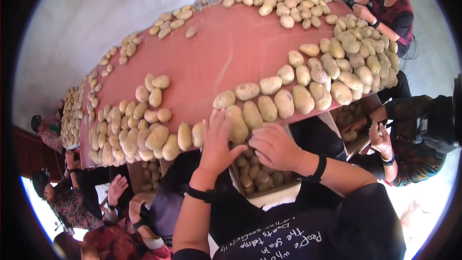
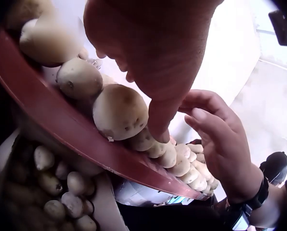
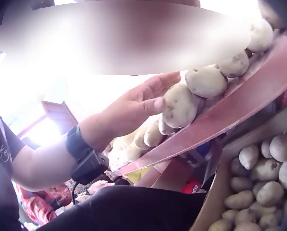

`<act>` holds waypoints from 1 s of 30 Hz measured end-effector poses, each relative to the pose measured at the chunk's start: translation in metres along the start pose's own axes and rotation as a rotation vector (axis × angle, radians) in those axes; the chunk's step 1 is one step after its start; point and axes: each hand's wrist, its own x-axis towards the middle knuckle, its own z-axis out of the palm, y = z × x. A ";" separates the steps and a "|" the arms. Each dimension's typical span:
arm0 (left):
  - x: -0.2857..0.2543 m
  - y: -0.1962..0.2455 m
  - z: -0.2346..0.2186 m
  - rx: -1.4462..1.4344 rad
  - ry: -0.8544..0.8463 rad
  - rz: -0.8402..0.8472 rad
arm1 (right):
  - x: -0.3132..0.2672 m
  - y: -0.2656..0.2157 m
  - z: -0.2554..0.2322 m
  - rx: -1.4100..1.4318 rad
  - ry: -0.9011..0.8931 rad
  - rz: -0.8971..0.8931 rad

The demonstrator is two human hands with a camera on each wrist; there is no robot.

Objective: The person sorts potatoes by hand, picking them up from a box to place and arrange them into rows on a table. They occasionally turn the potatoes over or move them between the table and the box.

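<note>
In the head view my left hand (image 1: 216, 147) has its fingers spread and nearly straight, touching the left side of a long potato (image 1: 237, 124) in the front row. My right hand (image 1: 276, 148) is just right of that potato, fingers loosely bent, with no potato seen in them. The left wrist view shows my left hand (image 2: 148, 53) over the row beside a round potato (image 2: 120, 111). In the right wrist view my left hand (image 3: 129, 113) has its fingertips against a potato (image 3: 180, 106); my right hand is a blur across the top.
The red table (image 1: 192, 62) carries potato rows and heaps along its edges. A cardboard box (image 1: 269, 195) of potatoes stands below the front edge, under my hands. Other people stand or sit around: one at the far right (image 1: 392, 14), one at the near right (image 1: 423, 135), several at the left.
</note>
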 end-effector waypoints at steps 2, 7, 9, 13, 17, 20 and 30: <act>-0.024 -0.005 -0.013 -0.238 0.173 0.009 | -0.023 0.001 0.013 0.027 -0.371 -0.097; -0.119 -0.022 -0.021 -1.638 0.108 -0.234 | -0.070 0.031 0.043 -0.083 -0.977 0.310; -0.159 -0.038 -0.004 -2.093 0.001 -0.248 | -0.075 0.042 0.056 -0.196 -1.023 0.395; -0.202 -0.058 0.040 -2.610 0.080 -0.230 | -0.061 0.041 0.091 -0.065 -1.007 0.377; -0.194 -0.072 0.042 -2.604 -0.004 -0.179 | -0.050 0.029 0.147 0.107 -0.982 0.466; -0.187 -0.073 0.040 -2.604 -0.159 -0.122 | -0.076 0.032 0.187 0.025 -0.784 0.378; -0.196 -0.080 0.042 -2.649 -0.166 -0.057 | 0.007 -0.012 0.086 0.321 -1.073 0.207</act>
